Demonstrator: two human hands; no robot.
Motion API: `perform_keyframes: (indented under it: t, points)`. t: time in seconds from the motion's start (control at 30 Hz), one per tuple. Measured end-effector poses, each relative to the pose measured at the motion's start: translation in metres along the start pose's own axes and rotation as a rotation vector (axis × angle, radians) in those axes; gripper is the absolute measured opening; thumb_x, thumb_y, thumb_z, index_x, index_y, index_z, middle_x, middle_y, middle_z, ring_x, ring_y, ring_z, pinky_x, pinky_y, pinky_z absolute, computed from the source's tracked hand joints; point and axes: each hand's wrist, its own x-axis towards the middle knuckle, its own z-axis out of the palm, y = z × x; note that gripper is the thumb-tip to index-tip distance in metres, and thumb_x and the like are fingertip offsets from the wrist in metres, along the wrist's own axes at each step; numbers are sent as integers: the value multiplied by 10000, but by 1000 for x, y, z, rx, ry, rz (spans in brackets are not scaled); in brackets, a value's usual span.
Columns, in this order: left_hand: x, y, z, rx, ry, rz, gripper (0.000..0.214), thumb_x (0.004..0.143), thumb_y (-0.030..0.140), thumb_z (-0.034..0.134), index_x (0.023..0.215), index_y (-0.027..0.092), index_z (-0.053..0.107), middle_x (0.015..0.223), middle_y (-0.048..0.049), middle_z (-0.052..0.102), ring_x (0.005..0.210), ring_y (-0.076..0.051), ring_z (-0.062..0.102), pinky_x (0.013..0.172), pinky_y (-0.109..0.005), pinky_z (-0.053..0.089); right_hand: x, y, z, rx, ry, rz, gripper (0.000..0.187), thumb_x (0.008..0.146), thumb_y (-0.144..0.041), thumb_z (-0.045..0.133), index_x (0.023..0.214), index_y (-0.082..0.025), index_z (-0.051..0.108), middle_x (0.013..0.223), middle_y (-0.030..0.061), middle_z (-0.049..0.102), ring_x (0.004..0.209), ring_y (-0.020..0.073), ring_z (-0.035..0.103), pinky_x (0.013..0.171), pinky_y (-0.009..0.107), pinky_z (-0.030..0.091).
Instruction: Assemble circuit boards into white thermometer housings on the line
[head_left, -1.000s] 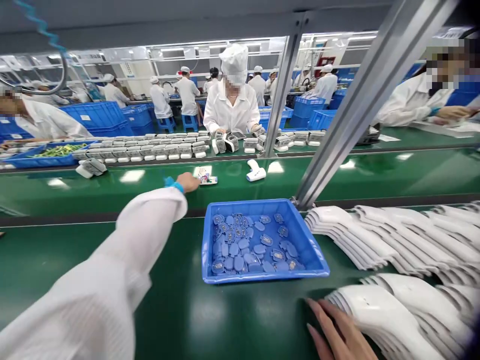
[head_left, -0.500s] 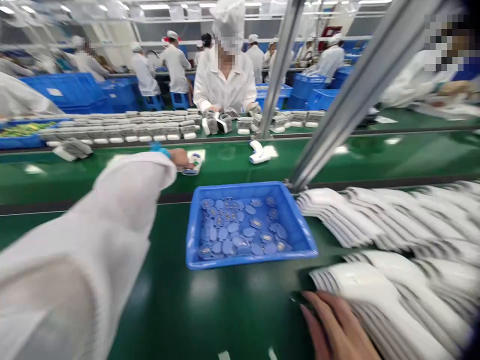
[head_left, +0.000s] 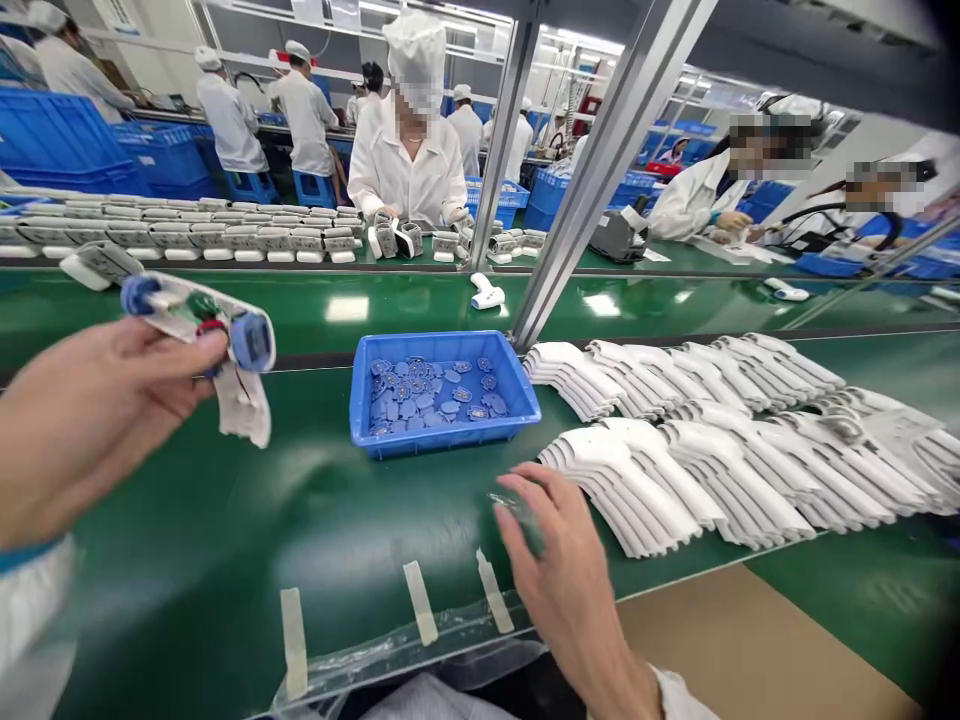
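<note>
On the worktable (head_left: pixel 225 520) stands a bin (head_left: pixel 450 440), small parts (head_left: pixel 409 395) lying in it. To its right, stacked shells (head_left: pixel 637 490) lie in two rows, one behind the other. The left hand (head_left: pixel 112 390), with an assembly (head_left: pixel 244 405) in it, is left of the bin; the right hand (head_left: pixel 562 545) is in front, beside the nearer row. Behind the bin, a handheld device (head_left: pixel 489 295) lies on a belt (head_left: pixel 420 305), with rows of units (head_left: pixel 255 240) beyond.

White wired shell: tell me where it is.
In the head view, the white wired shell is at left, held in the left hand, left of the blue tray.
</note>
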Motion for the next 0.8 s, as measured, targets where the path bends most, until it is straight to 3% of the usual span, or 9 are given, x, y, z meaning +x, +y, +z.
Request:
perform_keyframes:
  t: [0.07, 0.13, 0.23, 0.33, 0.4, 0.5, 0.57, 0.67, 0.8]
  points:
    - [-48, -12, 24, -209, -51, 1, 273, 740, 315, 784, 971, 184, 720, 997, -6, 726, 1007, -245, 667, 836, -313, 569, -1, -27, 3, 273, -203, 51, 382, 974, -384, 564, 1325, -232, 561, 1354, 109, 570, 1201, 234, 564, 992, 389, 495]
    - [-92, -31, 54, -452, -62, -127, 314, 699, 324, 814, 951, 179, 697, 986, -44, 721, 916, -244, 676, 735, -308, 582, -5, -50, 10, 578, -457, 98, 510, 963, -468, 573, 1411, -245, 475, 1327, 89, 593, 1133, 200, 599, 952, 339, 512]
    - [-134, -69, 86, -594, -184, -345, 395, 719, 344, 812, 1042, 195, 639, 951, -49, 704, 754, -191, 658, 644, -293, 553, -13, -63, 15, 874, -667, 224, 376, 1005, -519, 466, 1143, -187, 574, 944, 26, 667, 788, 127, 621, 735, 254, 517]
    - [-147, -99, 84, -530, -259, -323, 495, 673, 296, 867, 1068, 203, 583, 1001, -45, 684, 871, -187, 657, 752, -271, 534, -19, -50, 6, 762, -743, 323, 390, 1006, -528, 455, 841, -184, 537, 715, -31, 571, 604, 85, 515, 583, 205, 426]
    - [-149, -106, 73, -398, -366, -244, 560, 637, 279, 899, 1086, 213, 571, 1059, -48, 675, 990, -213, 645, 843, -281, 515, -21, -39, -5, 650, -802, 315, 405, 998, -535, 468, 798, -188, 531, 695, -34, 565, 587, 84, 497, 565, 202, 401]
    - [-149, -102, 61, -106, -539, -158, 441, 764, 339, 814, 1137, 235, 604, 1078, -47, 683, 996, -222, 630, 844, -300, 489, -22, -30, -15, 610, -902, 312, 399, 1002, -541, 445, 844, -195, 564, 699, -29, 594, 574, 92, 496, 567, 210, 412]
    - [-148, -99, 59, 2, -598, -144, 275, 869, 373, 701, 1093, 224, 647, 1021, -47, 698, 929, -211, 627, 808, -302, 472, -21, -27, -18, 595, -942, 286, 394, 1009, -529, 430, 887, -196, 601, 695, -26, 601, 571, 99, 493, 570, 217, 421]
    - [-147, -99, 63, -66, -674, -209, 208, 913, 381, 637, 1006, 195, 656, 955, -51, 703, 874, -199, 626, 778, -294, 458, -15, -23, -19, 528, -910, 144, 367, 1010, -493, 443, 944, -207, 663, 804, 9, 655, 691, 137, 563, 634, 242, 467]
    - [-151, -102, 71, -20, -618, -133, 179, 947, 392, 596, 986, 217, 592, 923, -22, 672, 852, -180, 594, 751, -276, 428, -3, -25, -19, 481, -636, 105, 326, 987, -459, 505, 1199, -261, 653, 1159, 67, 653, 979, 190, 616, 642, 239, 501]
